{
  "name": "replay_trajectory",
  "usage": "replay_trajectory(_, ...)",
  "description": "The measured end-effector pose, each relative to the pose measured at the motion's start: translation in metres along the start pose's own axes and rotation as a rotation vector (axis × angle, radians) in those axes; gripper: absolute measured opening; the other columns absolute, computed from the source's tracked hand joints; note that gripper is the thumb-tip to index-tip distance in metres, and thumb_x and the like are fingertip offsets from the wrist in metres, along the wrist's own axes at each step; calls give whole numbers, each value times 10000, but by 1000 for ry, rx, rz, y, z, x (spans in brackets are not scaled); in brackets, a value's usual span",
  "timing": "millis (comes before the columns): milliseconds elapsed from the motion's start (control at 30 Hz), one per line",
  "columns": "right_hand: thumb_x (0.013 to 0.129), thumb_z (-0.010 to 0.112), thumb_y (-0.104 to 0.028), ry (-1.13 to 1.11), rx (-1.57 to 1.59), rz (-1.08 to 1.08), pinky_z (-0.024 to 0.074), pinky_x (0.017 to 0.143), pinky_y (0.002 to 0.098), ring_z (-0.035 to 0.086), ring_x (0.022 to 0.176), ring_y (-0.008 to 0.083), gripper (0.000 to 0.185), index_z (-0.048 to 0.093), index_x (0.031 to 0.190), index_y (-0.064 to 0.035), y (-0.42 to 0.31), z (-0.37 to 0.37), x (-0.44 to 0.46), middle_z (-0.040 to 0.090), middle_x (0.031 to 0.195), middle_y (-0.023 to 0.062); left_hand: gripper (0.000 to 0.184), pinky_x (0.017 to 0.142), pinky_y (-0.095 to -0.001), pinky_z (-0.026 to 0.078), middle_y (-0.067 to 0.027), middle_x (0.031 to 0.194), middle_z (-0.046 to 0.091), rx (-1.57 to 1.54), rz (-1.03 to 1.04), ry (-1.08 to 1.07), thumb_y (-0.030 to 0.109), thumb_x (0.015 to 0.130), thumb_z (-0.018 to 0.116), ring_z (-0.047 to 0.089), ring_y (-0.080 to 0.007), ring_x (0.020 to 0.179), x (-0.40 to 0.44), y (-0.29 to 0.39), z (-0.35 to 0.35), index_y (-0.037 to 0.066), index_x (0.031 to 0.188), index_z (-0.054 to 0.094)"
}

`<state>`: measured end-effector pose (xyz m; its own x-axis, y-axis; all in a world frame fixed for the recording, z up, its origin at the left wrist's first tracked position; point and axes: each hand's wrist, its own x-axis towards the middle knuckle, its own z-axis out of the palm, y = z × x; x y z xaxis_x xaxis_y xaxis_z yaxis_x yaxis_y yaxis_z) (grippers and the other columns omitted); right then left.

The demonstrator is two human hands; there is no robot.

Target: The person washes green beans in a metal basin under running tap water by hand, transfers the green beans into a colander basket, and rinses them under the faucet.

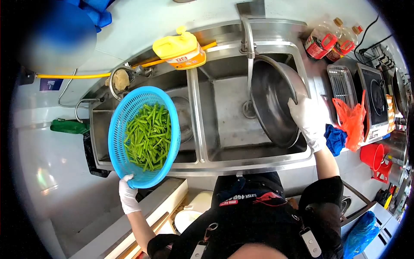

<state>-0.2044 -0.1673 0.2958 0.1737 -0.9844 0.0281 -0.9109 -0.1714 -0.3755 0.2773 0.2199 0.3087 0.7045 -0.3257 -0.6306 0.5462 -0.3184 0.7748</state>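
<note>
My left hand (128, 196), in a white glove, grips the near rim of a blue plastic colander (114, 125). Cut green bean pieces (148, 140) lie inside it, and it is over the left sink basin (101, 144). My right hand (307, 121), also gloved in white, is closed on the rim of a large metal basin (271, 99). That basin is tilted on its side in the right sink basin (228, 146). Water runs from the faucet (249, 39) beside the tilted basin's left edge.
A yellow detergent jug (181, 49) stands behind the sink divider. Bottles with red labels (321, 41) are at the back right. Along the right counter are a wire rack (342, 84), a red plastic bag (351, 123), a blue cloth (335, 139) and a cooktop (377, 93).
</note>
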Motion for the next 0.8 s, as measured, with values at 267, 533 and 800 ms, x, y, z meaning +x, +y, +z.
replay_trajectory(267,790,612,-233,16,10,22,492,711,436,623,739,387,229,614,786,-5,15,-15,-2,612,747,238,484,897,-376,465,-146,1037,601,89,-22,-81,41,727,598,589,-289,934,-42,3,61,-62,1185,481)
replay_trajectory(533,793,608,-156,-53,454,279,499,748,342,648,756,291,278,651,994,32,35,-13,-4,669,829,199,427,901,-386,470,-139,1051,617,62,-151,-303,49,736,592,604,-282,925,-39,-39,123,-70,1141,527)
replay_trajectory(800,763,596,-59,-95,1341,608,441,647,260,537,669,114,72,626,816,-20,122,152,-44,605,733,15,64,575,-257,442,-16,718,591,355,-148,-495,101,819,624,554,-121,637,-33,-113,239,43,793,630)
